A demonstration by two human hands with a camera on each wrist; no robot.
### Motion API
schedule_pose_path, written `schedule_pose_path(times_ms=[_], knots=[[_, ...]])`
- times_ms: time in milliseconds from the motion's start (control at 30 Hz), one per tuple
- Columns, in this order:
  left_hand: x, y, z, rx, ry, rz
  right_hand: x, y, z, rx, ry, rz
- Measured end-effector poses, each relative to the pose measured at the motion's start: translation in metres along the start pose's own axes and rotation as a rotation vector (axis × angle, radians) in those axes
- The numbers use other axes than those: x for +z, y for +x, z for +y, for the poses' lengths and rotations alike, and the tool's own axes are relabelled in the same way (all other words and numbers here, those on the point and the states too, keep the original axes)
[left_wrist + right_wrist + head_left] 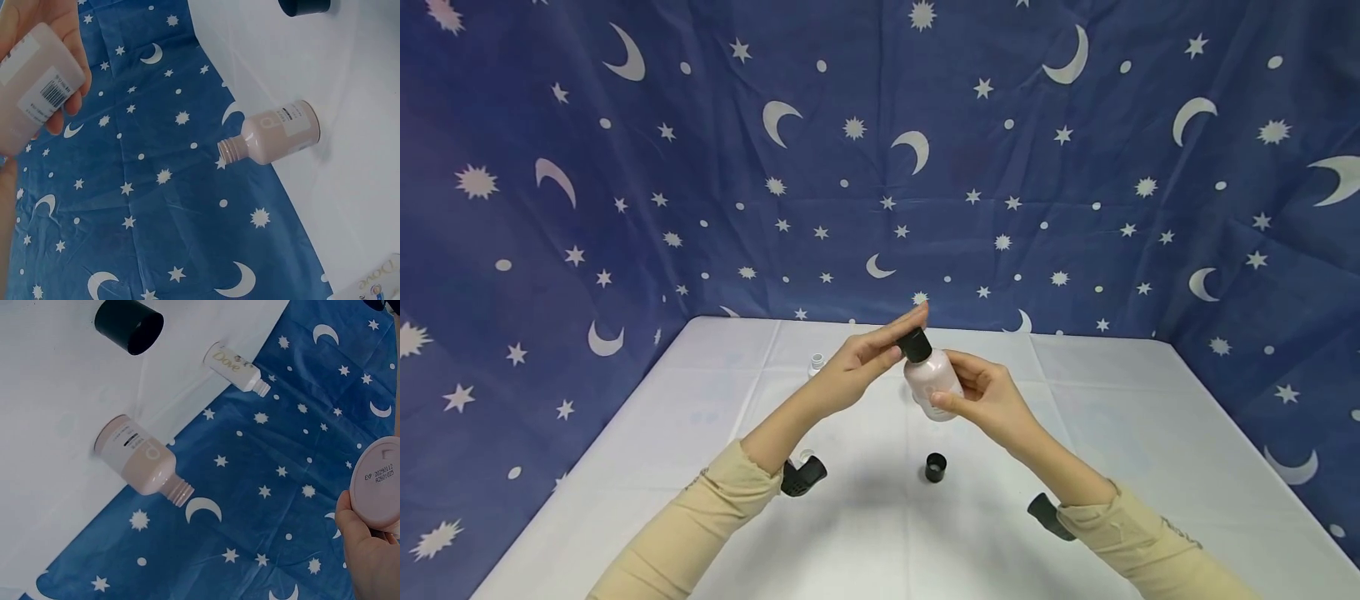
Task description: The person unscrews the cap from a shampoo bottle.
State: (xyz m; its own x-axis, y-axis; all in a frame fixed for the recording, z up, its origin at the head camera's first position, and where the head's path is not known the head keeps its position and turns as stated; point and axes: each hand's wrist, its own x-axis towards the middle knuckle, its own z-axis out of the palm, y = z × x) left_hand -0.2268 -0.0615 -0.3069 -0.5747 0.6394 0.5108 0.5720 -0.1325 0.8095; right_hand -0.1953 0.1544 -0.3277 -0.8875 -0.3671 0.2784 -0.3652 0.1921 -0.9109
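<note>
My right hand (992, 396) grips a pale pink bottle (934, 383), tilted and held above the table. A black cap (914, 344) sits on its upper end. My left hand (865, 362) is at that cap, thumb on the near side and the long fingers stretched over its top. In the left wrist view the held bottle (37, 94) shows a barcode label; in the right wrist view its round base (378, 481) faces the camera. A second pink bottle (140, 456), uncapped with its threaded neck bare, stands on the table; the head view mostly hides it.
A loose black cap (935, 468) lies on the white table (1150, 433), nearer the person. An uncapped white Dove bottle (231, 365) stands farther back, left in the head view. A small whitish round thing (806, 456) is near the left forearm. A blue star-and-moon cloth (880, 167) encloses the table.
</note>
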Motion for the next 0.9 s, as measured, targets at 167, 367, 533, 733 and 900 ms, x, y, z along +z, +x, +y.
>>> schedule_pose_path(times_ms=[167,367,533,733,900], knots=[[-0.0017,0.0028,-0.0003,-0.009,0.013,0.02,-0.0006,0.0006,0.0012,-0.004,-0.009,0.001],[0.0018,0.0044,0.0018,-0.037,0.021,0.122,0.0001,-0.0002,0.0013,0.006,-0.002,0.013],[0.005,0.0032,0.0042,-0.094,-0.01,0.275,0.0011,-0.0003,0.0008,0.016,0.007,0.018],[0.0065,0.0056,0.0049,-0.085,-0.001,0.389,0.0031,0.001,-0.0001,0.0,0.009,0.016],[0.008,0.0081,0.004,-0.066,0.017,0.406,0.0039,0.0017,-0.0007,-0.001,0.013,0.018]])
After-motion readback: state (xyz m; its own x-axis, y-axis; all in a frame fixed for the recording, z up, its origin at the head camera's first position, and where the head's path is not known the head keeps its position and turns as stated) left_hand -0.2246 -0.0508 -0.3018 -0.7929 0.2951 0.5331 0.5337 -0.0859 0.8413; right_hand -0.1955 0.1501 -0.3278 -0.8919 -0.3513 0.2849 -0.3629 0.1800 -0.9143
